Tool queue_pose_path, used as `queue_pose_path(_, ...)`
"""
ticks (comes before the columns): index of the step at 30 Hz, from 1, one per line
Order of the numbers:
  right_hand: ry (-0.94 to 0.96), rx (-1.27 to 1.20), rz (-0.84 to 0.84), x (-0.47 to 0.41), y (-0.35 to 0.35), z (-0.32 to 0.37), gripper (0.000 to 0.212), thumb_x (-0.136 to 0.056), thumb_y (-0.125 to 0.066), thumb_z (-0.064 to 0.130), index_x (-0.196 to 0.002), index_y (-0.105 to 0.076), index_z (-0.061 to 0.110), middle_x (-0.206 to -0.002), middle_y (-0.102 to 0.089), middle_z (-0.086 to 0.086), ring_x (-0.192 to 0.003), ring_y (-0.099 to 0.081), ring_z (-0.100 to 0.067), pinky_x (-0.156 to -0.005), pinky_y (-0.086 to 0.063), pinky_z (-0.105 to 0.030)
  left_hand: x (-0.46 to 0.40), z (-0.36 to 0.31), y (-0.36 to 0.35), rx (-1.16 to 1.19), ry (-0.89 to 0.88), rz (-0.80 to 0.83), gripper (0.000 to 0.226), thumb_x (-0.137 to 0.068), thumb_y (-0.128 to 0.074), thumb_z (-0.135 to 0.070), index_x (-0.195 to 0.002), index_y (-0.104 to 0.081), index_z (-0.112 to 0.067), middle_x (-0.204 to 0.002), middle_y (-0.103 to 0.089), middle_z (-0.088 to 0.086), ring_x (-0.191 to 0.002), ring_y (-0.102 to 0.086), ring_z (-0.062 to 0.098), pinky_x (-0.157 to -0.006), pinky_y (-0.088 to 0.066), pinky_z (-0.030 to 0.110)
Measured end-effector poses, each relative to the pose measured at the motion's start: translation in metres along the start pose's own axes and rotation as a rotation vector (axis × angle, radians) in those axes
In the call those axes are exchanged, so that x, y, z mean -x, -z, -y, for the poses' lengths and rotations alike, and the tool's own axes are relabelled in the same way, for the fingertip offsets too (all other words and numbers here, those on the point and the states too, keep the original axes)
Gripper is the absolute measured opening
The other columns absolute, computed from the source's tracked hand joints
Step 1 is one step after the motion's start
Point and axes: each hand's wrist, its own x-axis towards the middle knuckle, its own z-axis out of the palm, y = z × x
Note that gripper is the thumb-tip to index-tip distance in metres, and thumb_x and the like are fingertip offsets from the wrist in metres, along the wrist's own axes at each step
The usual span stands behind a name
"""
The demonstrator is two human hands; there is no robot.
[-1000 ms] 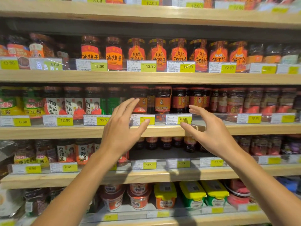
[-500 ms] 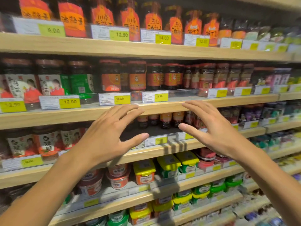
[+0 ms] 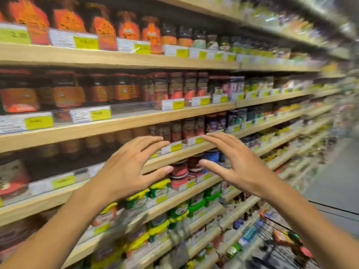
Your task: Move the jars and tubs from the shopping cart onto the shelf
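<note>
Head view. Two bare hands are raised in front of a stocked shelving bay, palms turned toward each other with a gap between them. The left hand (image 3: 128, 167) has its fingers spread and only gently bent, grasping nothing; the right hand (image 3: 239, 164) mirrors it, fingers extended and likewise empty. Judged from this pose, the hands are between loads rather than placing one. Behind the fingertips runs a wooden shelf (image 3: 190, 150) with yellow price tags (image 3: 175, 147) clipped along its edge, so that each product row is labelled at its front. Dark jars (image 3: 175, 130) stand in close ranks on that shelf at 12 o'clock from the hands; four are distinct, while others to the left are too blurred to count. Red-lidded tubs (image 3: 179, 171) sit one tier lower, showing between the two hands: two stacks can be made out. The shopping cart (image 3: 279, 243), a black wire basket, lies at 5 o'clock from the right hand, near the lower right corner of the frame; it holds packaged goods, blurred beyond counting. Six shelf tiers are visible.
</note>
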Motion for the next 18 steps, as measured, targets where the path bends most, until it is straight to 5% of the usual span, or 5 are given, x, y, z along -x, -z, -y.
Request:
queue_pose_path(9, -0.298, 0.099, 0.024, 0.122, 0.068, -0.108, 0.071, -0.091, -0.039, 0.075, -0.154, -0.024, 0.045, -0.161, -0.019, 0.024, -0.148, -0.009, 0.001, -0.121, -0.007, -0.025, -0.088, -0.142, -0.09, 0.139, -0.199, 0.12, 0.08, -0.084, -0.016, -0.087, -0.148, -0.033, -0.044, -0.155, -0.034, -0.02, -0.143, -0.032, 0.007, -0.119, -0.029, 0.037)
queue_pose_path(13, -0.414, 0.143, 0.018, 0.177, 0.087, -0.151, 0.074, -0.088, -0.036, 0.081, -0.153, -0.025, 0.047, -0.162, -0.021, 0.023, -0.151, -0.012, -0.004, -0.125, -0.017, -0.04, -0.115, -0.202, -0.129, 0.198, -0.284, 0.174, 0.076, -0.085, -0.019, -0.085, -0.15, -0.027, -0.046, -0.157, -0.027, -0.023, -0.145, -0.025, 0.003, -0.121, -0.025, 0.034)
queue_pose_path(18, -0.561, 0.184, 0.023, 0.229, 0.1, -0.194, 0.077, -0.087, -0.037, 0.081, -0.154, -0.027, 0.044, -0.162, -0.025, 0.018, -0.15, -0.016, -0.005, -0.124, -0.019, -0.039, -0.145, -0.256, -0.176, 0.253, -0.393, 0.249, 0.074, -0.088, -0.021, -0.084, -0.151, -0.027, -0.045, -0.158, -0.027, -0.02, -0.146, -0.026, 0.006, -0.12, -0.026, 0.033)
